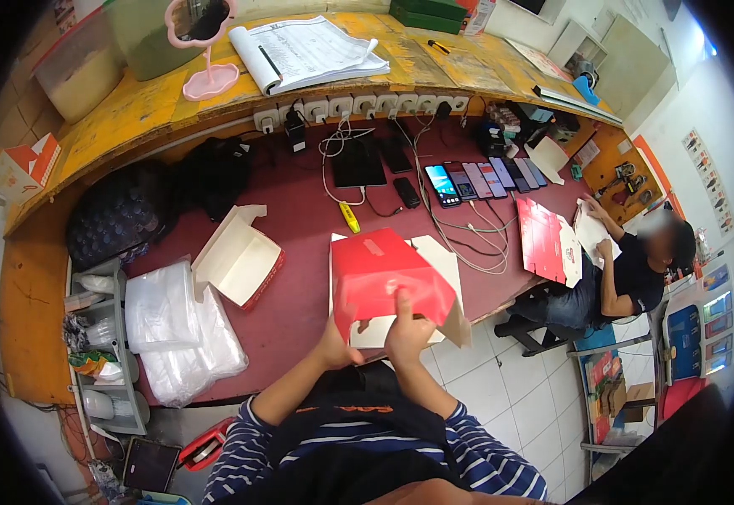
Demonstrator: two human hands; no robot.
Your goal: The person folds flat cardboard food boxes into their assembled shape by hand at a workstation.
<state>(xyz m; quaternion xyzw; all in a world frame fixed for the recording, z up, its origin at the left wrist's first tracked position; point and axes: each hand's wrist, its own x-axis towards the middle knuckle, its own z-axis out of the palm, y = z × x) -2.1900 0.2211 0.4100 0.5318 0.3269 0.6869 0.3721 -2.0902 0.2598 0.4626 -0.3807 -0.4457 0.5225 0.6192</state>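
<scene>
A red cardboard food box (384,265), partly folded, is held at the table's front edge before me. My right hand (409,332) grips its near edge, the thumb pressed on the red face and the fingers underneath. At the near left corner my left hand (333,347) is closed on the box, most of its fingers hidden behind the panel. White-sided cardboard (447,269) shows beneath and to the right of the red panel. Left of it on the table stands an open box (236,257), white inside and red outside.
Clear plastic bags (169,316) lie at the left by a grey rack (135,379). Several phones (442,183) and loose cables (468,240) cover the back right. A yellow highlighter (350,219) lies behind the box. At right a seated person (636,269) handles cardboard beside red flat cartons (543,240).
</scene>
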